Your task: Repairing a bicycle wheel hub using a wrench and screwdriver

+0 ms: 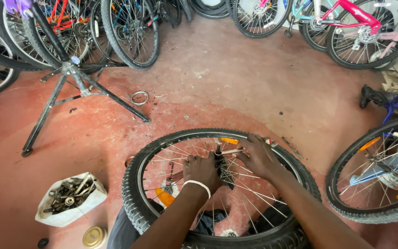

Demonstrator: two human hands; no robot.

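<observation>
Working at the hub (220,163) of a bicycle wheel (217,189) laid flat across the lap, over a red workshop floor (236,87). Left hand (202,171) closed around the hub's near side, a white beaded bracelet (198,185) at the wrist. Right hand (257,156) clamped on a slim metal tool (230,151) lying across the spokes and reaching the axle end. Judged to be mid-adjustment of the axle hardware, hub steadied on one side and turned on the other; next move likely calling for a firm counter-hold from the left while the right levers the tool without slipping off the nut. Hub sitting directly between both hands, touching each, at the centre of the knobbly black tyre. Orange reflectors (229,140) clipped among the spokes. Left of the wheel, on the floor: a white bag of mixed nuts and bolts (70,197), and just beside it a round brass-coloured tin lid (93,236). Farther off, a folding repair stand (77,87) and a loose metal ring (139,97). Parked bicycles (346,23) lining the back; another wheel (378,170) at right.
</observation>
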